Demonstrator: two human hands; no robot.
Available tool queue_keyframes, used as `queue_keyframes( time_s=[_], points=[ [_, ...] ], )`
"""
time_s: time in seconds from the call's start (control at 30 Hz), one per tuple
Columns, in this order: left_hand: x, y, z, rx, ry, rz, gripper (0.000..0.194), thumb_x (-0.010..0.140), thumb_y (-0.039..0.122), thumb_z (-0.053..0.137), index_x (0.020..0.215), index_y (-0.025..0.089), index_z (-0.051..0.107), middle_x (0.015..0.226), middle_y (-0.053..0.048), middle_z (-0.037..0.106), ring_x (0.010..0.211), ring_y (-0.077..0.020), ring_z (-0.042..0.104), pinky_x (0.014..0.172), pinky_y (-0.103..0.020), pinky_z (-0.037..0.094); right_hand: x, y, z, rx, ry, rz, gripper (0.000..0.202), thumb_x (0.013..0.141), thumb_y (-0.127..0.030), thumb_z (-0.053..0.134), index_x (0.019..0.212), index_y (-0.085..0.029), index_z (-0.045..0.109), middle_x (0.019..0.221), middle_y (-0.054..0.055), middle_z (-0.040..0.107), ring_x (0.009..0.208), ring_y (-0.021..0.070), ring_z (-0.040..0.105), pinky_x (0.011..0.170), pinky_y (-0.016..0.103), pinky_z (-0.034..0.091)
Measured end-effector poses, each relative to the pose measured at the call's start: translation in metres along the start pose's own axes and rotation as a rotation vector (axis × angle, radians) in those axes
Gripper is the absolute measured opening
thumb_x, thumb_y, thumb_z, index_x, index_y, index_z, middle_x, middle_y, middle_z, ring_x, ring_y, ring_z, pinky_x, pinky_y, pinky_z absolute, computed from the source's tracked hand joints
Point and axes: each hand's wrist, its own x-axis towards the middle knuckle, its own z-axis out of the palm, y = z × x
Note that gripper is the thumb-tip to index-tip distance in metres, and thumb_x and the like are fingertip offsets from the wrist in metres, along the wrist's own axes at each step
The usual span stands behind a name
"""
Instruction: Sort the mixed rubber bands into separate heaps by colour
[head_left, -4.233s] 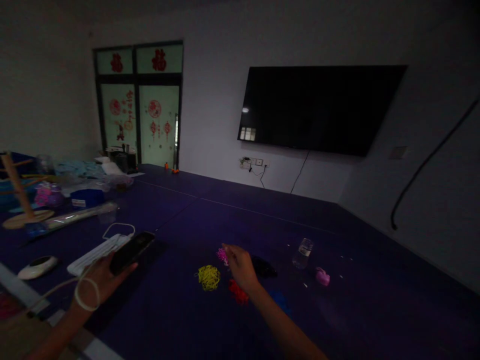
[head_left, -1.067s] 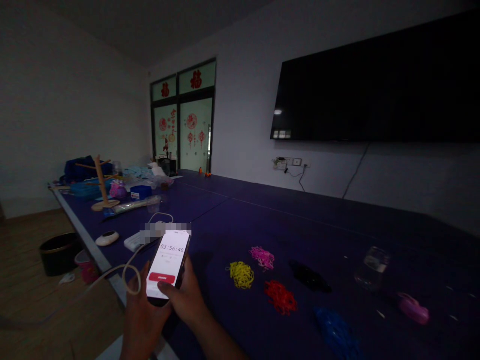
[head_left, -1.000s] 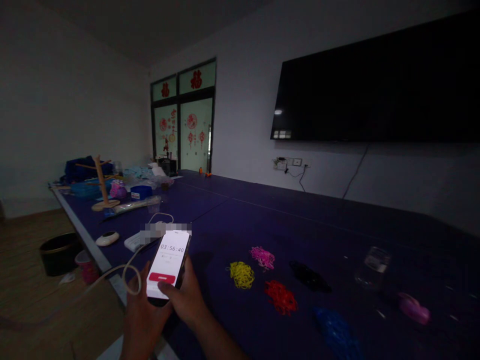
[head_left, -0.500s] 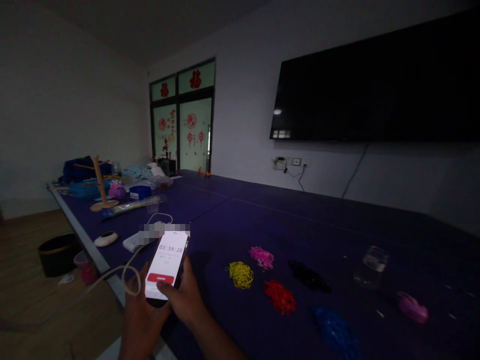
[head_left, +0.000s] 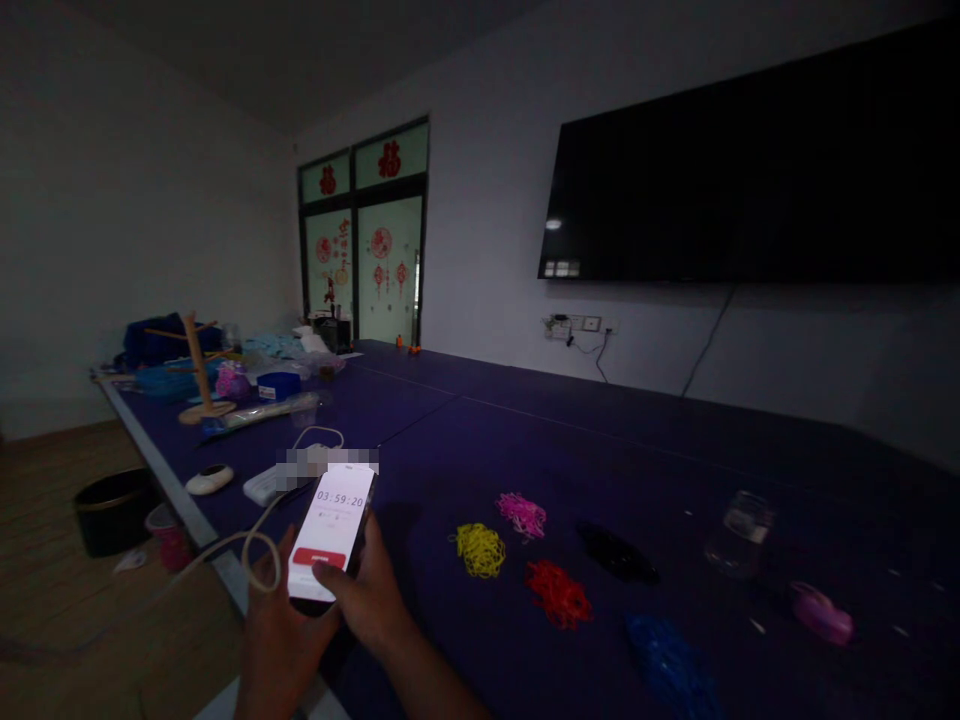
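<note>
A smartphone (head_left: 341, 525) with a lit white screen reads 03:59:20 above a red button. My left hand (head_left: 281, 630) is closed around its lower left side. From the right, my right hand (head_left: 371, 590) grips the other edge, its thumb resting on the screen near the red button. A pale cable (head_left: 262, 545) loops in front of my left hand. To the right of the hands lie heaps of rubber bands: yellow (head_left: 480, 550), pink (head_left: 523, 515), red (head_left: 559, 593), black (head_left: 616, 552) and blue (head_left: 670, 665).
A clear jar (head_left: 740, 533) and a pink bundle (head_left: 821, 612) are on the purple table (head_left: 420, 450) at right. At left are a white power strip (head_left: 266, 485), a wooden stand (head_left: 199, 370) and a blue box (head_left: 279, 386). A black bin (head_left: 112, 515) stands on the floor.
The view has shifted very slightly. Both hands keep the same hold on the smartphone, and the thumb stays by the red button.
</note>
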Motion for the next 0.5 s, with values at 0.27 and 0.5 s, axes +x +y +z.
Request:
queue_keyframes(
  time_s=[0.27,0.5],
  points=[
    [0.017,0.006,-0.012,-0.103,-0.111,0.015,0.054,0.058,0.049,0.060,0.102,0.019,0.057,0.091,-0.010,0.067,0.082,-0.0314,0.064,0.070,-0.045,0.054,0.002,0.006,0.002,0.072,0.083,0.052,0.091,0.067,-0.051,0.067,0.141,-0.018,0.026,0.104,0.007,0.067,0.095,0.0242,0.065,0.083,0.040,0.051],
    [0.077,-0.033,-0.022,-0.033,-0.136,0.033,0.047,0.048,0.045,0.063,0.088,0.021,0.056,0.084,-0.006,0.068,0.080,-0.0307,0.065,0.072,-0.045,0.052,0.006,0.014,-0.001,0.031,0.175,0.105,0.105,0.062,-0.068,0.063,0.142,-0.014,0.023,0.069,0.001,0.062,0.064,0.0197,0.063,0.052,0.031,0.050]
  ],
)
